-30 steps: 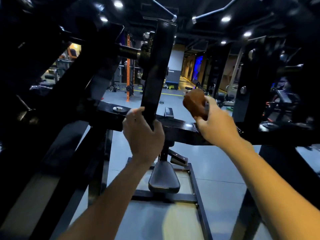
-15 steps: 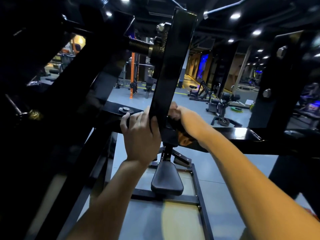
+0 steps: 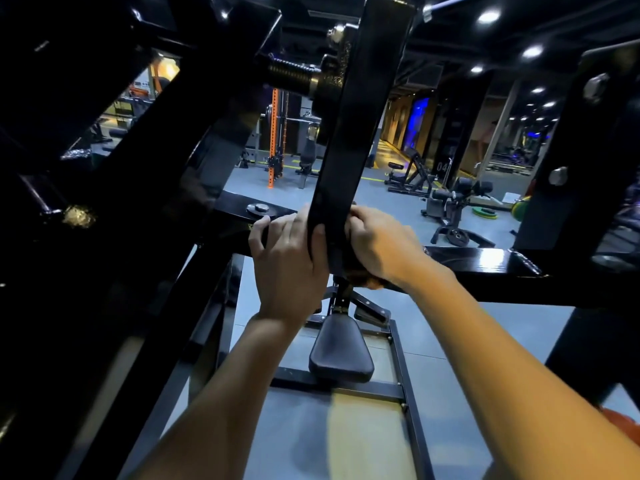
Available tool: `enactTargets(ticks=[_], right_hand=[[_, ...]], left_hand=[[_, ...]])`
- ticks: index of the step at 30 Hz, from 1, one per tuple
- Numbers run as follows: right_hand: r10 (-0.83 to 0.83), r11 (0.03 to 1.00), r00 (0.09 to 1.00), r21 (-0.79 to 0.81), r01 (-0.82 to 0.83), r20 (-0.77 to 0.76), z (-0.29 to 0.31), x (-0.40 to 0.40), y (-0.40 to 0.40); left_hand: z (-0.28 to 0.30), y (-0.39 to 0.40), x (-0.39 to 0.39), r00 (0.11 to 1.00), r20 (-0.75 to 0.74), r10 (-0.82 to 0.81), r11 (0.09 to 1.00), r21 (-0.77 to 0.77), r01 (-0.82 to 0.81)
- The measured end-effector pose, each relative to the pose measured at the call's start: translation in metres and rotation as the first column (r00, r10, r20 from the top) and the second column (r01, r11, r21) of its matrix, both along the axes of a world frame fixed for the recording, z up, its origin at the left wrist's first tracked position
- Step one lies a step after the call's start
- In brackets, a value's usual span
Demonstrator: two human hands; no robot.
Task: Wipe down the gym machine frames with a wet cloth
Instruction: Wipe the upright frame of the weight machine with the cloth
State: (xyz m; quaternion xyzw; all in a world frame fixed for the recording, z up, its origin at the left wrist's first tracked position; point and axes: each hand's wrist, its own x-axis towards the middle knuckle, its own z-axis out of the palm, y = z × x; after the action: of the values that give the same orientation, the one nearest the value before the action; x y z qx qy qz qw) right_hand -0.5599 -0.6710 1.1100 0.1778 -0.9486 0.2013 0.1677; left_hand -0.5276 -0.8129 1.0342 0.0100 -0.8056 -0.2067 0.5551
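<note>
Head view: showing only a brown scrap of the cloth (image 3: 360, 277) under the heel of the right hand (image 3: 379, 242), the rest lying hidden between palm and the black upright bar (image 3: 349, 140). Losing the left side of the machine frame (image 3: 145, 188) to deep shadow. Cutting off an orange shape at the lower right edge, too little of it showing to tell what. Pressing the right hand, fingers curled round the cloth, against the bar's right face, just above the horizontal beam (image 3: 485, 263). Wrapping the left hand (image 3: 287, 258) round the bar's left edge, thumb across its front, fingertips reaching the beam. Stretching both forearms up from below, the padded seat (image 3: 341, 351) lying beneath the bar.
</note>
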Motion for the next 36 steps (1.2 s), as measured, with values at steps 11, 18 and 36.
enactTargets(ticks=[11, 18, 36], right_hand=[[-0.076, 0.992, 0.985, 0.114, 0.058, 0.158, 0.014, -0.028, -0.012], [-0.033, 0.999, 0.970, 0.035, 0.025, 0.240, 0.021, -0.027, -0.022], [-0.097, 0.995, 0.988, -0.013, 0.100, 0.123, 0.006, -0.012, -0.014]], left_hand=[[-0.003, 0.001, -0.006, 0.999, 0.025, 0.024, 1.000, 0.015, -0.025], [-0.005, 0.001, -0.005, 0.999, 0.003, 0.046, 0.999, -0.013, -0.046], [-0.004, -0.006, -0.005, 0.996, -0.052, -0.071, 0.996, 0.056, 0.073]])
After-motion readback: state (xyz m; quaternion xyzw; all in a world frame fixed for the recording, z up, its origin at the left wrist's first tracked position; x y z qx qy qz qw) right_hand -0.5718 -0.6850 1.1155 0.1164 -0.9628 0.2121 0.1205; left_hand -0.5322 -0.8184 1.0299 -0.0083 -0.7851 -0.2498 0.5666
